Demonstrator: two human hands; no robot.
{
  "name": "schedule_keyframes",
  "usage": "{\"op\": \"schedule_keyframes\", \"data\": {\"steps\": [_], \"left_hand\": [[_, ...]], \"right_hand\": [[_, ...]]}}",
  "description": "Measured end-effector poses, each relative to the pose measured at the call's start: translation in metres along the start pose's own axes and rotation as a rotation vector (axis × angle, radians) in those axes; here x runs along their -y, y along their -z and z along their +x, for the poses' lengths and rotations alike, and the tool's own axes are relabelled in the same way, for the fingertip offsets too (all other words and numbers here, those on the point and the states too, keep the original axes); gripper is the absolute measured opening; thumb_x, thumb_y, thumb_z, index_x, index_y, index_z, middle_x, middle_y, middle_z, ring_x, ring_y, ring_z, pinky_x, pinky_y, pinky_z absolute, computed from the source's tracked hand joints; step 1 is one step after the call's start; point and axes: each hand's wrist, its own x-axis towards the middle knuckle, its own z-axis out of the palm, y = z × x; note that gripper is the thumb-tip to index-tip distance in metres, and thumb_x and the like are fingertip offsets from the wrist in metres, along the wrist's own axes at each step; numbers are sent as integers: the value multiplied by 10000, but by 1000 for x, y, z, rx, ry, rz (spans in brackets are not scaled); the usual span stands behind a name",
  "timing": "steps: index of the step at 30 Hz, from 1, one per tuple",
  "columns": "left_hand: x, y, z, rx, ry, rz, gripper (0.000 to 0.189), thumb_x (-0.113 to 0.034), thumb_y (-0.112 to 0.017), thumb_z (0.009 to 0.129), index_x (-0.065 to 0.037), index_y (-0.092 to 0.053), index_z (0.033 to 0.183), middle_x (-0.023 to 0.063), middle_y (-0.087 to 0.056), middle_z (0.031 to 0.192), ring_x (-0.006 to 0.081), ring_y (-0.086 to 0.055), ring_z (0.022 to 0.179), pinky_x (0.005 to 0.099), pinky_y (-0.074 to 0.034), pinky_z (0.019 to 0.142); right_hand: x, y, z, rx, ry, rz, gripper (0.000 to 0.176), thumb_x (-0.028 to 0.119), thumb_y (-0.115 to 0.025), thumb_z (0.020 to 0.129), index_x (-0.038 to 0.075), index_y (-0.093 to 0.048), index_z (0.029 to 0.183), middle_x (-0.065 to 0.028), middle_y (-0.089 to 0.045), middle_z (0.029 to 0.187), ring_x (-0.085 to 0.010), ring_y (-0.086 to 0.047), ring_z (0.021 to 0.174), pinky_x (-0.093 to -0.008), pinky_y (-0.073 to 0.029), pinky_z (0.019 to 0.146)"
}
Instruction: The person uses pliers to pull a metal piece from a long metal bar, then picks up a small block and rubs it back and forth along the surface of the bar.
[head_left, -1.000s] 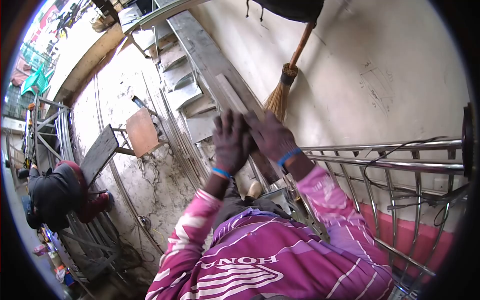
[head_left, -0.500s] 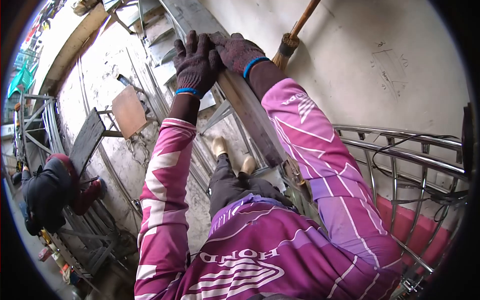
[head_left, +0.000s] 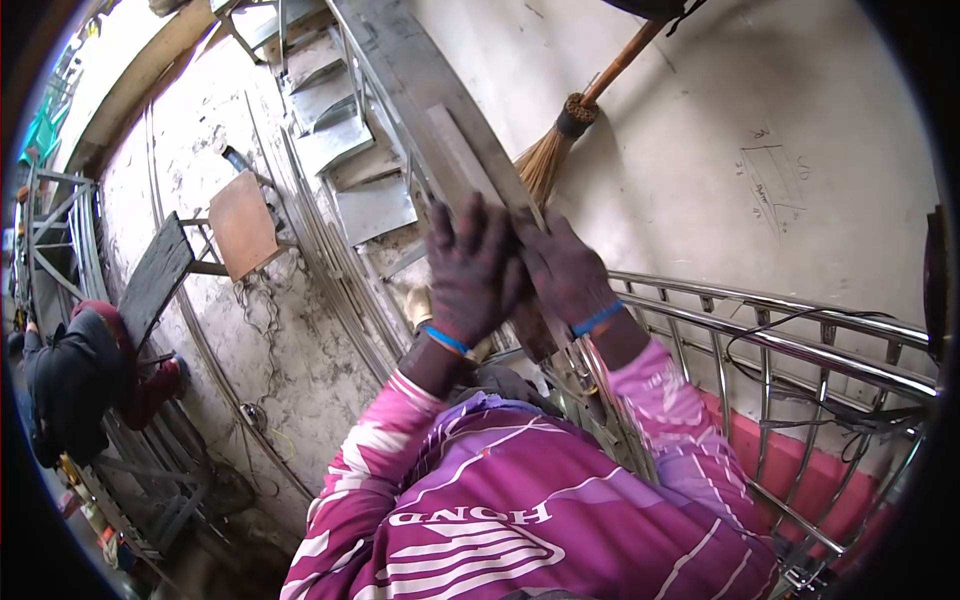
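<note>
My left hand [head_left: 470, 275], in a dark knitted glove with a blue band at the wrist, lies palm down over the long grey metal surface [head_left: 405, 60], fingers spread. Beside it my right hand [head_left: 565, 270], gloved the same way, rests palm down with its fingers apart; the two hands touch or overlap at the thumbs. A flat, lighter strip [head_left: 460, 150] lies lengthwise on the surface just beyond my fingertips. What lies under the palms is hidden.
A straw broom [head_left: 550, 155] leans by the wall at right. Chrome railings [head_left: 800, 350] with black cable stand lower right. Metal steps [head_left: 375, 208] are left of the surface. A brown board [head_left: 243, 225] and a crouching person [head_left: 75, 385] are farther left.
Both hands have come back along the metal surface towards my body, with the elbows now bent. More of the surface, the lighter strip and the broom's bristles show.
</note>
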Motion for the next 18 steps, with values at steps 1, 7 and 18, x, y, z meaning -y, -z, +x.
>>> {"op": "schedule_keyframes", "data": {"steps": [1, 7, 18], "left_hand": [[16, 3, 24, -32, -7, 36, 655, -338, -733, 885, -124, -586, 1486, 213, -352, 1683, 573, -209, 1560, 689, -276, 1189], [97, -4, 134, -128, -26, 182, 583, -347, -690, 916, -155, -595, 1458, 233, -449, 1613, 580, -349, 1486, 663, -301, 1193], [-11, 1, -20, 81, 79, 51, 726, -330, -695, 937, -87, -482, 1588, 186, -226, 1761, 579, -90, 1603, 695, -260, 1197]], "right_hand": [[-1, -6, 29, 14, -27, -7, 404, 287, -580, 1042, 248, -644, 1439, -218, -618, 1223, -442, -703, 995, -504, -611, 824], [6, -27, 180, -40, -3, -73, 371, 339, -534, 1052, 245, -662, 1387, -229, -609, 1328, -471, -673, 1136, -553, -565, 990], [2, -13, -10, -58, 57, -49, 408, 276, -610, 1040, 267, -642, 1447, -268, -590, 1277, -474, -683, 1091, -530, -608, 887]]}}
